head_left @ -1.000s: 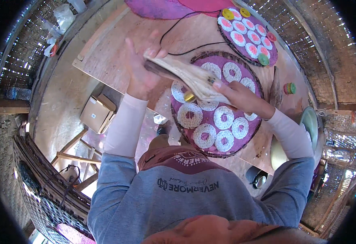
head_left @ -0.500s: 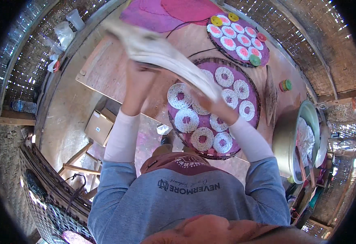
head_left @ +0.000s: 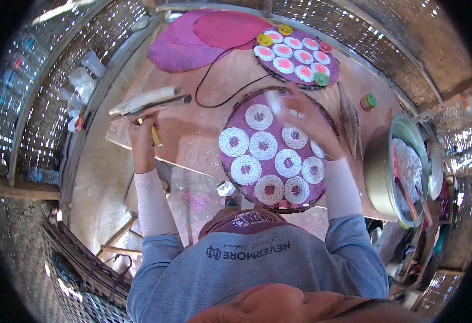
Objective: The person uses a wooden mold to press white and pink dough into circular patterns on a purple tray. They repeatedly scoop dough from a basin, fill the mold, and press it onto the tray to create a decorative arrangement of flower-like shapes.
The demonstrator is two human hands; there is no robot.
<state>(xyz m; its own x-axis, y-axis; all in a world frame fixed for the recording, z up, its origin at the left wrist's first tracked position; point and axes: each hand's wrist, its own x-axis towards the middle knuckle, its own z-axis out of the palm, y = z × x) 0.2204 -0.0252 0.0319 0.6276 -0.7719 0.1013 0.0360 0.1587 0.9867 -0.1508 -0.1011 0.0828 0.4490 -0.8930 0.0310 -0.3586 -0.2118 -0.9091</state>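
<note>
Head camera: the left one of a side-by-side pair on my head, facing down and forward.
Sweatshirt (head_left: 252, 269): very near the lens, foreshortened across the lower middle.
Left hand (head_left: 143, 130) and right hand (head_left: 302, 116): both mine, farther off, above mid-height.
Table (head_left: 188, 141): viewed from above, beyond my body.
Woven walls (head_left: 411, 35): bent round the rim by the wide fisheye, corners black.

Small rustic workshop in a hut, likely food-making. Woven walls (head_left: 403, 27) leak daylight through the gaps; rough wooden beam (head_left: 23, 189) along the left. Big bare-wood worktable (head_left: 193, 137) with batch output on it: round tray (head_left: 316, 189) of white lacy rings (head_left: 263, 145), second tray of pink-centred ones (head_left: 303, 56). Large deep basin (head_left: 377, 177) at the right.
</note>
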